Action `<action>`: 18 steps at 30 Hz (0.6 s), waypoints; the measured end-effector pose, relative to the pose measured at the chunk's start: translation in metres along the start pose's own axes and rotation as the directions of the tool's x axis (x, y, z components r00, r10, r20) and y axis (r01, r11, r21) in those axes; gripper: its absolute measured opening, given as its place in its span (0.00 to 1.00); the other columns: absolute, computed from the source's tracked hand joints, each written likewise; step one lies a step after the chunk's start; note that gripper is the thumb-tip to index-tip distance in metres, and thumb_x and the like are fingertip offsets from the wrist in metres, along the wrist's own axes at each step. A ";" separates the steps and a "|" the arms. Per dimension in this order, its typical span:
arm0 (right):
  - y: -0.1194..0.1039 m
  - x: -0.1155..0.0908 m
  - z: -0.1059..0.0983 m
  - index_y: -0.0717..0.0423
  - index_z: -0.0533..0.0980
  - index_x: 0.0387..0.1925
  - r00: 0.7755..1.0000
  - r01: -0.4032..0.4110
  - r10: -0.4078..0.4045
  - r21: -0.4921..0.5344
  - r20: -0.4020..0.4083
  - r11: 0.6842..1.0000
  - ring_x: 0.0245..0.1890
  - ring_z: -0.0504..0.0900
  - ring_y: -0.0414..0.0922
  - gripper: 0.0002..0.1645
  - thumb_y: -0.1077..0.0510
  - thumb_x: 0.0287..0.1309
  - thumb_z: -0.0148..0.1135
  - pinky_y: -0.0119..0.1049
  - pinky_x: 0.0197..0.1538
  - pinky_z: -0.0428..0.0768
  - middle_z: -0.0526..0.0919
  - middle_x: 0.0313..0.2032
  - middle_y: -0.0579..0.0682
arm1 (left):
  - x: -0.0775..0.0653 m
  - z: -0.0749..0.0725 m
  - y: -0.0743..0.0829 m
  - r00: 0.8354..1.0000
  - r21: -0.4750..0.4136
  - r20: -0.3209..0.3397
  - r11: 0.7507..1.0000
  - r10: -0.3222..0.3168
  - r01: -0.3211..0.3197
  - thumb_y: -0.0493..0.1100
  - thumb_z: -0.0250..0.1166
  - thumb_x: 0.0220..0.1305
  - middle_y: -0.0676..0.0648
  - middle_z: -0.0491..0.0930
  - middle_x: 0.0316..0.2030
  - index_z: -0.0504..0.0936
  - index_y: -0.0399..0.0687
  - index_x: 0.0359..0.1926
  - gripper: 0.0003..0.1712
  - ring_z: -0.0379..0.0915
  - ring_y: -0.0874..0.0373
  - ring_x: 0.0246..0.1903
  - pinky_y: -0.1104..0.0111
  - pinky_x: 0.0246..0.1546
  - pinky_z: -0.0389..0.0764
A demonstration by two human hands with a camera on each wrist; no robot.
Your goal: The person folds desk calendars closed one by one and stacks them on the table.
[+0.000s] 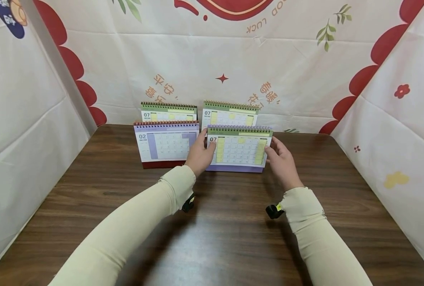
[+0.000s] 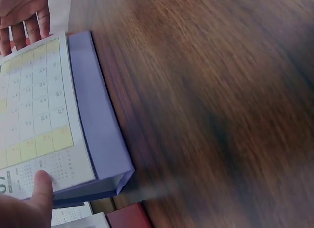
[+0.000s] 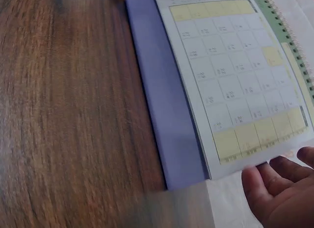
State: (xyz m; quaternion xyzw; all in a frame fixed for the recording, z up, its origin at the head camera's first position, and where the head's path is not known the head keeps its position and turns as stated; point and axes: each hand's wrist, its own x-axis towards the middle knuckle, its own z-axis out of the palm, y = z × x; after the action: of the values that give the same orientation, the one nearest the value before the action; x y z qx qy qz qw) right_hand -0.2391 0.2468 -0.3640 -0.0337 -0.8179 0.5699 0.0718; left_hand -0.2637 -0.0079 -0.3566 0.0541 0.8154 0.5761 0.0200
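Observation:
A desk calendar [image 1: 238, 151] with a purple base, a green-topped page and "07" on it stands at the right of the front row. My left hand [image 1: 200, 155] pinches its left side, thumb [image 2: 43, 184] on the page and fingers behind. At its right edge is my right hand [image 1: 283, 163], fingers loosely spread and thumb tip [image 3: 252, 176] right at the edge. Left of it stands a calendar [image 1: 167, 145] with a red base and a purple "02" page. Behind these are two more green "07" calendars, one at back left [image 1: 169, 113] and one at back right [image 1: 230, 113].
All the calendars stand toward the far edge of a dark wood table [image 1: 233, 230]. A white printed cloth [image 1: 197, 59] hangs close behind them, and more cloth walls flank the table. A small black device [image 1: 274, 211] is strapped at my right wrist.

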 end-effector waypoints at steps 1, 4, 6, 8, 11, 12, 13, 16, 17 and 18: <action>0.001 0.000 0.001 0.51 0.51 0.78 1.000 -0.002 0.002 0.004 -0.001 1.000 0.66 0.65 0.48 0.37 0.45 0.75 0.47 0.50 0.63 0.70 0.62 0.71 0.54 | 0.000 0.000 -0.001 1.000 -0.005 0.001 1.000 0.005 -0.005 0.52 0.50 0.77 0.41 0.60 0.72 0.48 0.56 0.79 0.36 0.59 0.51 0.68 0.54 0.64 0.66; 0.002 0.001 0.003 0.49 0.53 0.78 1.000 0.000 0.000 0.011 -0.001 1.000 0.65 0.66 0.48 0.36 0.43 0.75 0.46 0.51 0.64 0.67 0.63 0.71 0.53 | 0.002 0.002 -0.002 1.000 -0.023 -0.002 1.000 0.011 -0.011 0.50 0.50 0.77 0.42 0.61 0.71 0.49 0.56 0.79 0.35 0.62 0.53 0.66 0.56 0.60 0.69; 0.003 0.001 0.004 0.48 0.53 0.77 1.000 0.001 -0.001 0.007 0.003 1.000 0.65 0.66 0.48 0.36 0.42 0.75 0.45 0.52 0.65 0.66 0.64 0.71 0.53 | 0.004 0.004 -0.004 1.000 -0.030 -0.013 1.000 0.006 -0.007 0.49 0.50 0.78 0.43 0.63 0.71 0.50 0.57 0.79 0.34 0.63 0.55 0.64 0.57 0.59 0.70; 0.003 0.001 0.004 0.48 0.53 0.77 1.000 -0.001 0.001 0.006 0.013 1.000 0.64 0.66 0.49 0.36 0.42 0.75 0.45 0.53 0.65 0.66 0.64 0.70 0.53 | 0.005 0.006 -0.005 0.999 -0.029 -0.033 1.000 -0.004 0.003 0.49 0.50 0.78 0.44 0.64 0.70 0.51 0.58 0.79 0.33 0.63 0.55 0.65 0.58 0.61 0.69; 0.003 0.001 0.004 0.47 0.53 0.78 1.000 -0.006 0.005 0.006 0.028 1.000 0.64 0.66 0.49 0.36 0.41 0.75 0.44 0.54 0.65 0.65 0.64 0.70 0.53 | 0.007 0.010 -0.007 0.997 -0.015 -0.071 1.000 -0.007 0.006 0.47 0.49 0.79 0.44 0.65 0.70 0.53 0.58 0.78 0.32 0.64 0.53 0.66 0.58 0.62 0.69; 0.003 0.001 0.004 0.47 0.53 0.78 0.999 -0.005 0.005 0.005 0.032 1.000 0.64 0.66 0.49 0.36 0.41 0.75 0.44 0.54 0.66 0.64 0.64 0.70 0.53 | 0.008 0.011 -0.007 0.997 -0.005 -0.083 1.000 -0.004 0.003 0.46 0.49 0.79 0.44 0.66 0.70 0.54 0.58 0.78 0.31 0.64 0.52 0.66 0.57 0.63 0.68; 0.003 0.001 0.004 0.47 0.53 0.78 0.999 -0.004 0.004 0.005 0.037 1.000 0.64 0.66 0.49 0.36 0.41 0.75 0.44 0.54 0.66 0.64 0.64 0.70 0.53 | 0.008 0.013 -0.007 0.996 0.005 -0.094 1.000 0.004 -0.003 0.46 0.49 0.79 0.44 0.65 0.70 0.54 0.58 0.78 0.31 0.62 0.52 0.67 0.57 0.63 0.68; 0.002 0.001 0.003 0.47 0.52 0.78 0.999 -0.002 0.002 -0.002 0.041 1.000 0.64 0.66 0.49 0.37 0.40 0.75 0.44 0.53 0.66 0.63 0.65 0.70 0.53 | 0.009 0.015 -0.007 0.993 0.034 -0.112 0.999 0.023 -0.019 0.45 0.48 0.79 0.45 0.63 0.72 0.53 0.58 0.78 0.31 0.59 0.51 0.69 0.57 0.65 0.65; 0.002 0.001 0.003 0.47 0.52 0.78 0.999 -0.002 0.002 -0.006 0.043 1.000 0.64 0.66 0.49 0.37 0.40 0.75 0.44 0.53 0.66 0.63 0.65 0.70 0.53 | 0.010 0.016 -0.007 0.993 0.039 -0.115 0.999 0.026 -0.022 0.45 0.48 0.79 0.45 0.62 0.72 0.53 0.58 0.78 0.31 0.58 0.51 0.70 0.56 0.66 0.65; 0.002 0.001 0.004 0.47 0.52 0.78 0.999 -0.003 0.003 -0.009 0.044 1.000 0.64 0.66 0.49 0.37 0.40 0.75 0.44 0.52 0.66 0.64 0.65 0.69 0.53 | 0.011 0.016 -0.007 0.993 0.042 -0.115 0.999 0.026 -0.021 0.44 0.48 0.79 0.45 0.61 0.73 0.53 0.58 0.78 0.31 0.57 0.50 0.70 0.56 0.66 0.64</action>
State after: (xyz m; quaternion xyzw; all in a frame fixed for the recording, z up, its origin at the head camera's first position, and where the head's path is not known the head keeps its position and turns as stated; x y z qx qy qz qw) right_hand -0.2408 0.2444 -0.3670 -0.0226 -0.8217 0.5671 0.0529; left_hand -0.2733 0.0059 -0.3683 0.0306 0.8260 0.5617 -0.0353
